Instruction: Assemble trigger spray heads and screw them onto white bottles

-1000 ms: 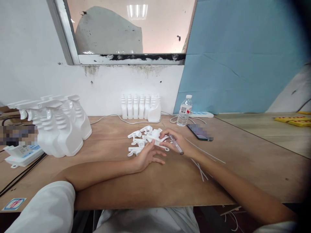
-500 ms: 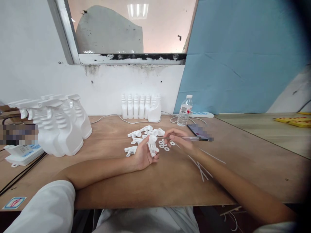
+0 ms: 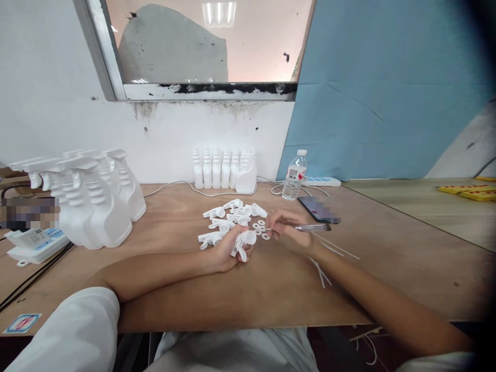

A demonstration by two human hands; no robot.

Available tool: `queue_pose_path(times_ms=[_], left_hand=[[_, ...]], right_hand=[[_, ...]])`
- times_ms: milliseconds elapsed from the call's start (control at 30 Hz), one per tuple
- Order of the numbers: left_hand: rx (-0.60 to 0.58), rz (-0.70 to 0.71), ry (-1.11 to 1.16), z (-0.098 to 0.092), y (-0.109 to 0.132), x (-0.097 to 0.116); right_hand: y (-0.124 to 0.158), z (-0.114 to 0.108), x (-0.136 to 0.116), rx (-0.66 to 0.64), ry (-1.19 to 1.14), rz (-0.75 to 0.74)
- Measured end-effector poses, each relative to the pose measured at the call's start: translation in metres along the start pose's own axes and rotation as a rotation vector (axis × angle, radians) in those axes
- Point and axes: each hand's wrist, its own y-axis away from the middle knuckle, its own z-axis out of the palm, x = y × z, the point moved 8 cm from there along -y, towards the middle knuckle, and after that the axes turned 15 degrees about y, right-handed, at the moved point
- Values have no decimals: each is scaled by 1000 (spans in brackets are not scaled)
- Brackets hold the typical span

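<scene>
My left hand (image 3: 228,251) is closed around a white trigger spray head (image 3: 244,243), its round opening turned to the right. My right hand (image 3: 290,231) grips a screwdriver (image 3: 310,227) with a clear handle and dark end; its thin shaft points left toward the spray head. Whether the tip touches it I cannot tell. Behind my left hand lie several more white spray heads (image 3: 234,217). White ring washers (image 3: 265,236) are loose on the table between my hands. Thin white tubes (image 3: 335,245) lie under and beside my right forearm.
White bottles with spray tops (image 3: 112,217) stand at the left near a power strip (image 3: 39,253). More white bottles (image 3: 217,173) line the wall. A water bottle (image 3: 295,178) and a phone (image 3: 315,209) are at the back right. A cable (image 3: 174,187) runs along the wall.
My left hand has turned the spray head, so its opening now faces right and its trigger points down. My right hand has shifted slightly right and down with the screwdriver.
</scene>
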Motion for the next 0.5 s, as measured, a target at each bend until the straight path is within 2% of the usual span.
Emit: queue_pose_path(times_ms=[133,233,367,500], left_hand=[[-5,-15,-49,-2,0,-2],[20,-10,-40,-5,-1,-3],[41,23,-12,-5,-2,-1],[61,51,-39,-1,1,2]], right_hand=[[1,4,-1,-73,62,-12],[0,11,-12,-131,228,-118],[0,20,-35,-123,482,-316],[1,25,-43,-78,606,-405]])
